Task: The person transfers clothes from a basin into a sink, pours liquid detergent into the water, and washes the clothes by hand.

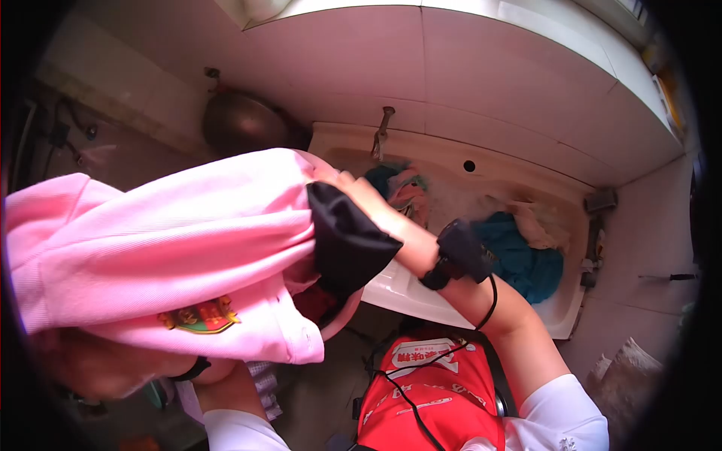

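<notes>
Tub point(402, 295) in front of you, tap point(382, 139) at its far side, wet-looking teal cloth point(530, 263) heaped toward its right end, pale cloth point(535, 227) beside that, smaller pink-and-teal bundle point(410, 188) under the tap. Metal bowl point(244, 124) by the wall, left of the tub. Pink rim point(348, 314) of a container shows just beyond the black cloth point(350, 240) hanging at the garment's end. Black cable point(492, 301) loops from the device point(464, 252) on your right wrist and crosses your red apron point(429, 417).

Apron carries Chinese characters in a white panel, upside down in view; too small to read surely. Shield badge point(201, 316) in red, green and gold on the garment, lettering not legible.

Pink garment point(173, 240) is up in the air left of the tub, spread over your left hand point(113, 372), whose fingers you can't see; state can't be told. Your right hand point(347, 186) is at its upper right end, fingers touching the edge by the black cloth, too blurred to tell whether pinching.
</notes>
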Available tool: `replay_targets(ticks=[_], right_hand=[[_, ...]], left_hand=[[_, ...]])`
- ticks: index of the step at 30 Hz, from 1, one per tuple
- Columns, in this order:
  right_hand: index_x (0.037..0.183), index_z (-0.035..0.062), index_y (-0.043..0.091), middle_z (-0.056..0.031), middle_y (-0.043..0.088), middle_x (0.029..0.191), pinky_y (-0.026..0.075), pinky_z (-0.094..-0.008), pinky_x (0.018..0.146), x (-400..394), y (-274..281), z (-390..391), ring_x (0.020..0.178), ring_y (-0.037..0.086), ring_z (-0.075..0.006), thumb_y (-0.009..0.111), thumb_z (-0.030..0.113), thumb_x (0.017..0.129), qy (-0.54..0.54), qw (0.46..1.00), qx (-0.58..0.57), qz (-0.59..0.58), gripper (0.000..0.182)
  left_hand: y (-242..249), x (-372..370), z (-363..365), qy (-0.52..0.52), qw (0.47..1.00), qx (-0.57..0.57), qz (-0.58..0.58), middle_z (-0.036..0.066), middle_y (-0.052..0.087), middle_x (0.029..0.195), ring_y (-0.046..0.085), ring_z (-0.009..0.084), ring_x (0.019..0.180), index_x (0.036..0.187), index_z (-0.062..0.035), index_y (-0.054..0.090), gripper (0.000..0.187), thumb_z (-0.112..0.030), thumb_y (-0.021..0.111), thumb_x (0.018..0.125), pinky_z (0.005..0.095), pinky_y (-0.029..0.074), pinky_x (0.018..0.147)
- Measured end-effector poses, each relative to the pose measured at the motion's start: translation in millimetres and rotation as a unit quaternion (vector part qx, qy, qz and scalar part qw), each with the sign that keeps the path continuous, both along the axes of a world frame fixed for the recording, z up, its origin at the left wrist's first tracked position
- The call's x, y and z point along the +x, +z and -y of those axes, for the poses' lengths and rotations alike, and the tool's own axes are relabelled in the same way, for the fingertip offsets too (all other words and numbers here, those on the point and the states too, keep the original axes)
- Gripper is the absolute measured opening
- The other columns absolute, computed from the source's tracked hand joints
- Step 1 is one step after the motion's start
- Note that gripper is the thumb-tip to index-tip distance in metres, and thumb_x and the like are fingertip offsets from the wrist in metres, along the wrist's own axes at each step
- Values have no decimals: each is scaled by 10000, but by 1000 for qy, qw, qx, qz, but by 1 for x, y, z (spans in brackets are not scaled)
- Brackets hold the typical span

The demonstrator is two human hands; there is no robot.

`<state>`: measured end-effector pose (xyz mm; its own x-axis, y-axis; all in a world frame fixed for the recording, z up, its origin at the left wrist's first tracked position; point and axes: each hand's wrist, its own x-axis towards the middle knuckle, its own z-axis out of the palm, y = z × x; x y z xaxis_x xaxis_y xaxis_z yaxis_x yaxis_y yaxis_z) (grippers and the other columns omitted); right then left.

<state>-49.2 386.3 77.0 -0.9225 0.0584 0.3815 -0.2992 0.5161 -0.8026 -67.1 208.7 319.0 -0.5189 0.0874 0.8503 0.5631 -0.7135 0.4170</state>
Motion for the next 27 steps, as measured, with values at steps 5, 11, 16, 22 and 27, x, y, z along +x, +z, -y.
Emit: replay_targets(ticks=[5, 11, 16, 22, 27], right_hand=[[1383, 82, 213, -295, 510, 1058, 493, -484, 680, 13, 10, 57, 792, 598, -439, 483, 232, 831, -21, 993, 36, 111, 633], [988, 19, 541, -144, 577, 839, 449, -352, 728, 21, 85, -35, 785, 579, -308, 588, 171, 774, -210, 969, -64, -115, 266], [1109, 75, 581, -115, 596, 1021, 445, -351, 860, 144, 135, -113, 986, 547, -244, 672, 58, 677, -447, 854, 128, -235, 442], [1385, 80, 255, -122, 320, 1394, 390, -370, 991, 260, 15, -164, 1204, 424, -223, 426, 329, 949, -680, 631, 358, 111, 530], [911, -12, 609, -112, 598, 816, 444, -298, 654, 280, 101, -151, 731, 566, -202, 555, 102, 756, -584, 760, 255, -124, 200]], left_hand=[[5, -2, 2, 39, 999, -8, 4, 122, 498, 1072, 455, 229, 1035, 1139, 7, 478, 333, -251, 412, 940, 401, 305, 1003], [1, 18, -55, 237, 969, -61, -25, 73, 492, 1036, 459, 185, 1033, 996, 10, 526, 255, -213, 423, 929, 356, 312, 1009], [-7, -4, -31, 129, 982, -120, -69, 33, 430, 896, 429, 164, 958, 914, -71, 495, 57, -100, 449, 930, 356, 306, 956], [-74, 37, -51, 93, 981, -126, 117, 100, 468, 1185, 467, 223, 1093, 1184, -9, 428, 294, -168, 432, 937, 393, 367, 981], [-145, 70, -65, -36, 926, -168, 335, 91, 352, 1374, 343, 261, 1253, 1345, -63, 309, 471, -303, 389, 948, 453, 273, 1039]])
